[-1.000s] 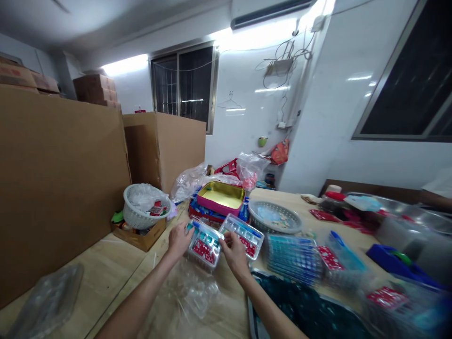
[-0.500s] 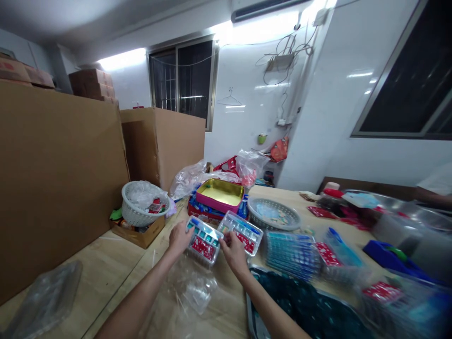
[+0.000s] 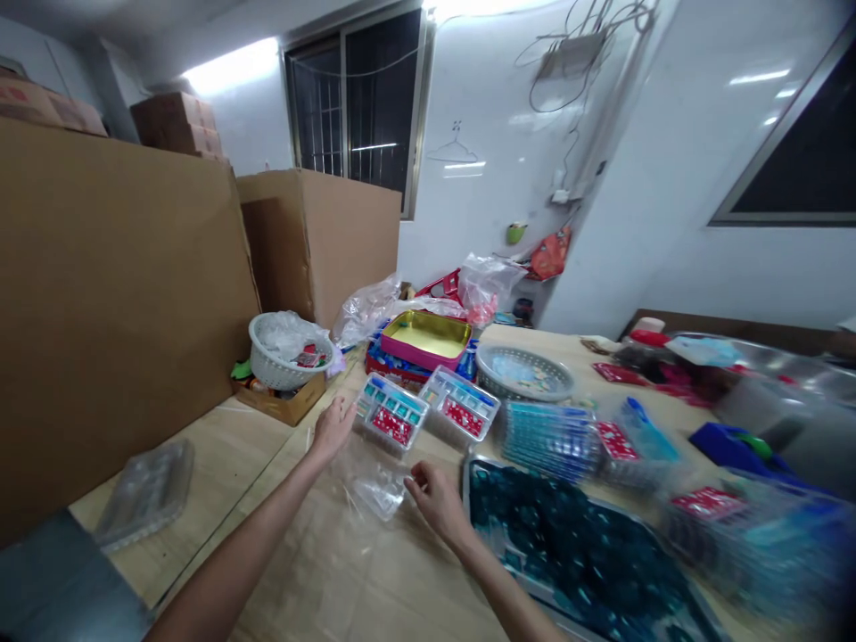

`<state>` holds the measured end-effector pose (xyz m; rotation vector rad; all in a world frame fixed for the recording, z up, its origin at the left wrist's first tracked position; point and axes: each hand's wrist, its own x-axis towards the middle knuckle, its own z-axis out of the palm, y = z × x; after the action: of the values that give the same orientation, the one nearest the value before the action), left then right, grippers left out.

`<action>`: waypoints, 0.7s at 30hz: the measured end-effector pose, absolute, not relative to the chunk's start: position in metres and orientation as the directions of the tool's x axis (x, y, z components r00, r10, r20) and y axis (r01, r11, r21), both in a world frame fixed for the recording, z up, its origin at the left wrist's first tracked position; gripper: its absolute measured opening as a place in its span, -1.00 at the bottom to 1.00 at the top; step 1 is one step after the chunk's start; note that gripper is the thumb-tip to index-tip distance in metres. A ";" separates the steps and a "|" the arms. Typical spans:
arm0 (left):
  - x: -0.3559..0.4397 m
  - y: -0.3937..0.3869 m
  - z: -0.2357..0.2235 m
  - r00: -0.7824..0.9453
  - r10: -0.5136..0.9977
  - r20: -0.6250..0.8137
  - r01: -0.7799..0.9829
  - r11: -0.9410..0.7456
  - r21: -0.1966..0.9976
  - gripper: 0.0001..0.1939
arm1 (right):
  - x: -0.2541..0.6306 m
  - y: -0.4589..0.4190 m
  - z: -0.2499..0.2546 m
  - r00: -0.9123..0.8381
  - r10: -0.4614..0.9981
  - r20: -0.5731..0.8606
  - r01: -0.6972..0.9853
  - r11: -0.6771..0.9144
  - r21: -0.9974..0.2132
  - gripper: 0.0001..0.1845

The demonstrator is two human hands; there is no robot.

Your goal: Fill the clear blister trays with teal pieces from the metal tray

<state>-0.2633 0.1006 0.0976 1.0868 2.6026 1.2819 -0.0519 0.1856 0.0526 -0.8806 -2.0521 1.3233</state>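
Observation:
My left hand [image 3: 333,428] is open, fingers spread, just left of a clear plastic compartment tray [image 3: 391,412] holding red and teal pieces. A second, similar tray [image 3: 460,407] lies beside it on the right, apart from both hands. My right hand [image 3: 436,501] hangs loosely curled, its fingertips at the edge of a thin clear plastic blister [image 3: 378,493] lying on the wooden table [image 3: 287,562]. Neither hand holds a tray.
A metal tray of dark teal pieces [image 3: 562,553] sits right of my right hand, below a stack of blue-and-clear packs [image 3: 549,439]. Farther back are a gold tin [image 3: 426,339], round grey basket [image 3: 525,373], white basket [image 3: 284,352] and tall cardboard sheets [image 3: 120,303].
Both hands have let go of the trays, which now rest on the table. My right hand has drawn back toward me, and the view has tilted and shifted slightly.

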 end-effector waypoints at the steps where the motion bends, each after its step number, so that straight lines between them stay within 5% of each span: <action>1: -0.261 0.093 0.096 -0.756 0.610 0.238 0.563 0.419 0.712 -0.63 | -0.054 0.181 0.050 -0.640 0.768 0.003 0.227 0.194 -0.954 -0.91; 8: -0.232 0.043 0.102 -0.759 0.613 0.220 0.544 0.411 0.732 -0.65 | -0.048 0.156 0.059 -0.677 0.708 -0.201 0.147 -0.138 -0.979 -0.82; 11: -0.198 0.022 0.112 -0.707 0.611 0.355 0.655 0.378 0.654 -0.62 | -0.016 0.136 0.067 -0.672 0.705 -0.228 0.102 -0.216 -0.971 -0.74; 16: -0.106 -0.008 0.100 -0.419 0.748 0.515 0.884 0.207 0.419 -0.53 | 0.067 0.086 0.057 -0.632 0.726 -0.271 -0.001 -0.350 -0.937 -0.59; 21: -0.027 -0.021 0.030 -0.160 0.918 0.363 0.879 -0.034 0.475 -0.34 | 0.147 0.051 0.024 -0.646 0.700 -0.305 0.107 -0.313 -0.944 -0.55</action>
<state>-0.0271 -0.0213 0.0300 1.9946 2.1394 0.9663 0.1465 0.0508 0.0245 -1.0241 -1.5308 2.0131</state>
